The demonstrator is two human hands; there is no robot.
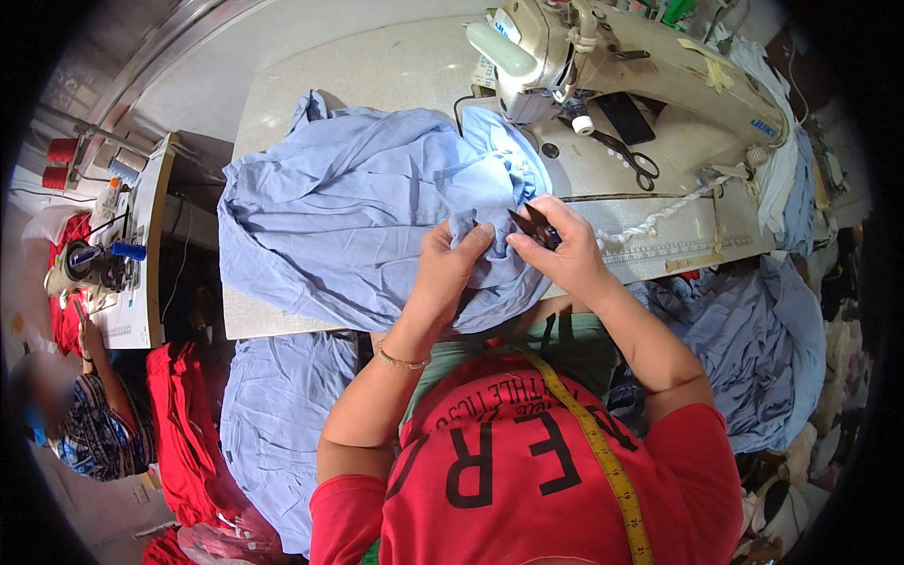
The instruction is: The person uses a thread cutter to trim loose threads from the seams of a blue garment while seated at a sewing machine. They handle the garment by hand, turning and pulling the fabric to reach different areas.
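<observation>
A light-blue garment [330,202] lies rumpled across the sewing table [311,75], its near folds hanging at the front edge. My left hand [450,259] pinches a gathered bit of this cloth between thumb and fingers. Close beside it, my right hand [570,252] is closed around small dark thread snips [533,227], their blades pointing left toward the pinched cloth. The snips' handles are mostly hidden by my fingers. Just beyond my hands, the machine's lamp lights part of the garment brightly.
A sewing machine [659,71] stands at the back right, with black scissors [629,160] and a dark phone [625,117] by it. More blue cloth [744,330] hangs at right, and blue cloth [282,405] at left. Far left, a person [104,424] sits by another machine [85,268].
</observation>
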